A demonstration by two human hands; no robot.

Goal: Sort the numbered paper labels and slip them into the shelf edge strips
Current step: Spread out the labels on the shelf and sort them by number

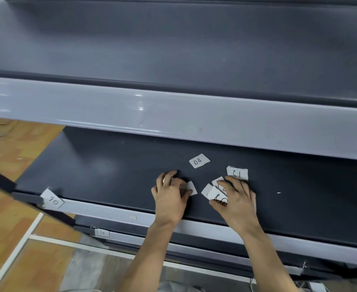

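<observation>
In the head view, the matte dark grey shelf (pixel 110 165) is carrying small, roughly cut white paper slips with handwritten numbers. The label marked 04 (pixel 199 160) is lying alone, flat.

Just below and right of it, a slip reading 12 upside down (pixel 237 173) is touching the right hand's (pixel 235 197) fingertips. That grip is lying spread and flat on a pile (pixel 214 191) of at least three overlapping slips, mostly hiding their numbers.

Below and left of 04, the left hand (pixel 170 197) is bending its fingers over one slip (pixel 191 187). Its number is covered, and whether this grip is pinching it cannot be told.

Far left of 04, a tilted slip (pixel 53 200) is sitting at the glossy pale middle edge strip (pixel 205 227). A sixth spot, a slip marked 10 (pixel 102 232), is sitting in the lower strip (pixel 194 249). Three strips are showing, counting the upper strip (pixel 173 114).
</observation>
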